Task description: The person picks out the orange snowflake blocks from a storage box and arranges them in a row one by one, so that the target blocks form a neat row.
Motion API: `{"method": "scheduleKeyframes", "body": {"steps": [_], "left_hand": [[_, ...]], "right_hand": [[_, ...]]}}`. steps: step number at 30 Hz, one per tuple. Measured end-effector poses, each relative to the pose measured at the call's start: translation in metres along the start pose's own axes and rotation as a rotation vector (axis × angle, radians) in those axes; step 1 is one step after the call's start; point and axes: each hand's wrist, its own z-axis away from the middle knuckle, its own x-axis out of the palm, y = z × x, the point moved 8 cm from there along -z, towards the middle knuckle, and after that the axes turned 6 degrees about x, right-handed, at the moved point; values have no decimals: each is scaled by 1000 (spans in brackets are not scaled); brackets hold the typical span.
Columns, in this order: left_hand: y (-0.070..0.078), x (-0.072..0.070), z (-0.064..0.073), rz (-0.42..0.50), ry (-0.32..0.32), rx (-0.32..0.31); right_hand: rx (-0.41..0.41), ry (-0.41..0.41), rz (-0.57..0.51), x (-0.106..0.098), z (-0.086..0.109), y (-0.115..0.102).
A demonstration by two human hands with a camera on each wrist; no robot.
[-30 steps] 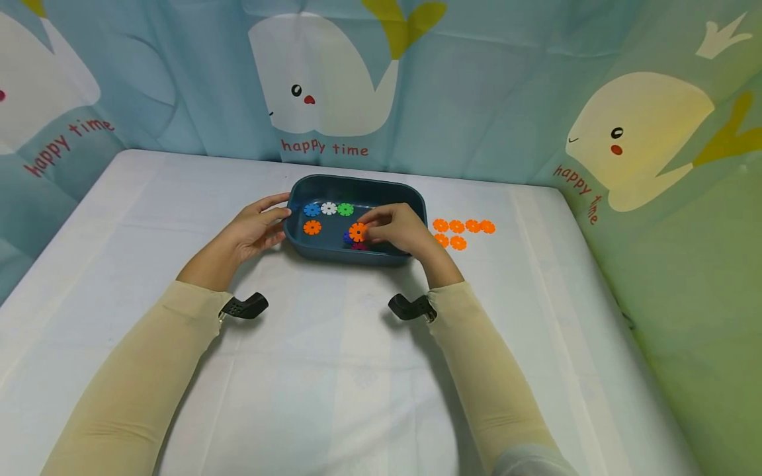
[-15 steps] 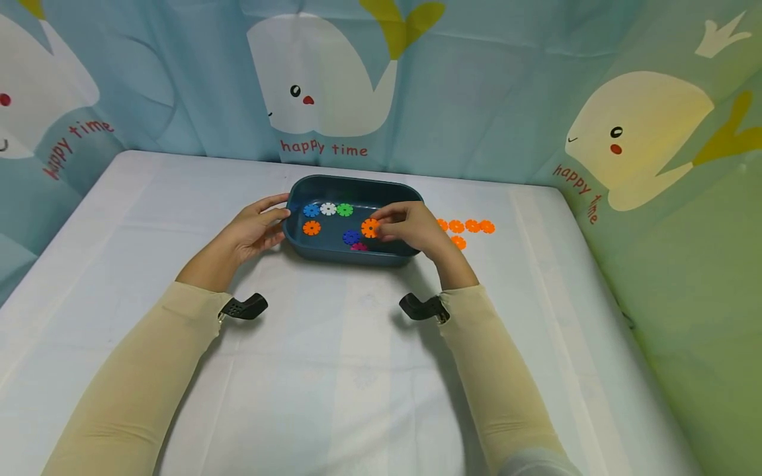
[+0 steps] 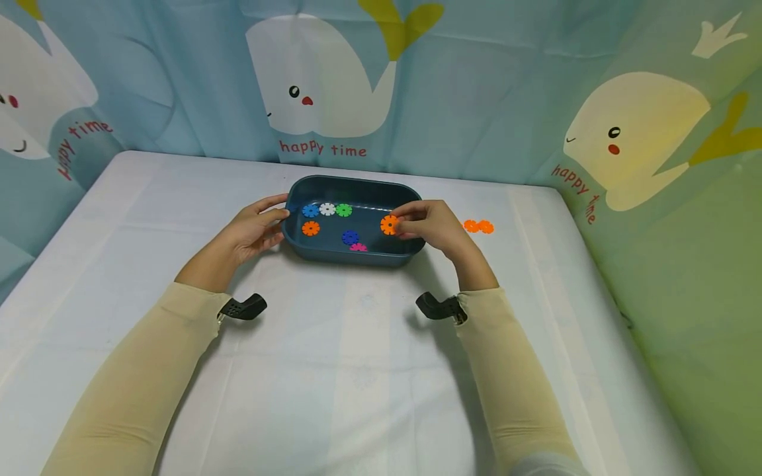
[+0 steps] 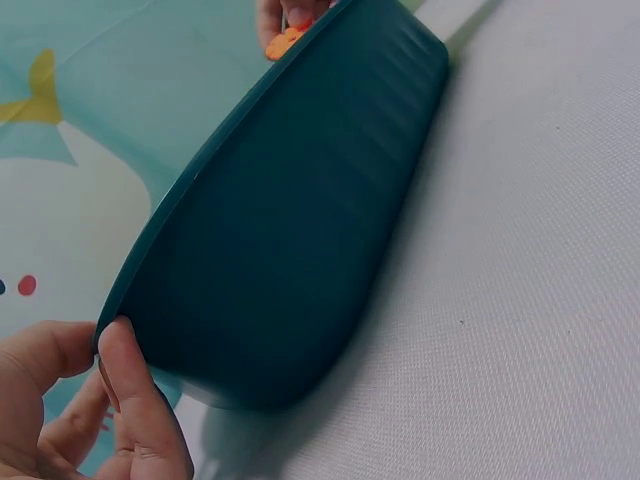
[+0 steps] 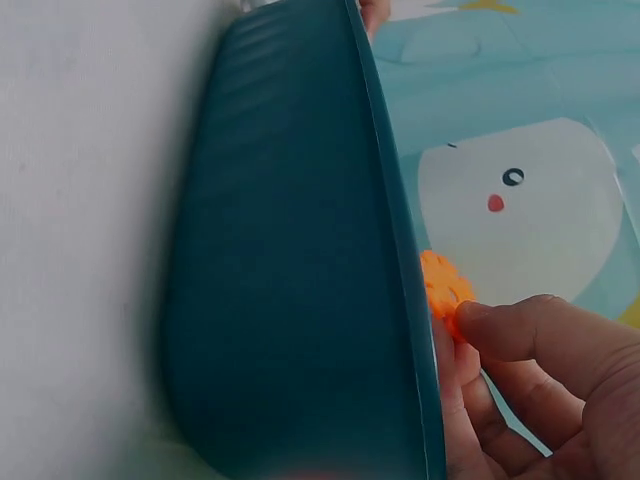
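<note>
My left hand (image 3: 256,229) grips the left rim of a dark teal plastic basin (image 3: 357,259), with thumb and fingers pinching the edge in the left wrist view. My right hand (image 3: 430,225) pinches an orange notched disc (image 3: 389,225) between thumb and fingers, above the right part of the basin. In the basin lie a light blue disc (image 3: 311,210), a white disc (image 3: 327,209), a green disc (image 3: 344,209), another orange disc (image 3: 310,228), a dark blue disc (image 3: 350,237) and a pink disc (image 3: 358,247), partly hidden by the front wall.
To the right of the basin, two orange discs (image 3: 479,227) show on the white-covered table (image 3: 333,370); my right hand and wrist cover the area beside them. A light blue curtain (image 3: 476,99) with printed whales hangs behind the table.
My right hand has moved rightward inside the basin with the orange disc in its fingers, uncovering the dark blue disc and covering more orange discs on the table. My left hand stays put.
</note>
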Motion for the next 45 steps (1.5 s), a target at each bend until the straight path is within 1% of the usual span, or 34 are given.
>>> {"method": "scheduleKeyframes", "body": {"steps": [4, 7, 12, 17, 24, 30, 36, 40, 43, 45], "left_hand": [[0, 1, 1, 21, -6, -5], [0, 1, 1, 26, -5, -8], [0, 1, 0, 13, 5, -6], [-1, -1, -2, -9, 18, -3], [0, -2, -3, -31, 20, 2], [0, 0, -1, -3, 9, -5], [1, 1, 0, 10, 1, -6], [0, 1, -1, -5, 10, 0], [0, 1, -2, -11, 17, 1], [0, 0, -2, -6, 16, -2]], "right_hand": [[4, 9, -17, -8, 3, 3], [5, 27, -10, -14, 5, 5], [18, 59, -9, -25, 9, 9], [11, 89, -34, -36, 11, 13], [45, 141, -37, -52, 15, 21], [50, 138, -60, -61, 21, 27], [51, 142, -47, -72, 23, 37], [31, 163, -92, -81, 24, 43], [20, 177, -148, -86, 24, 48], [20, 186, -158, -90, 25, 52]]}}
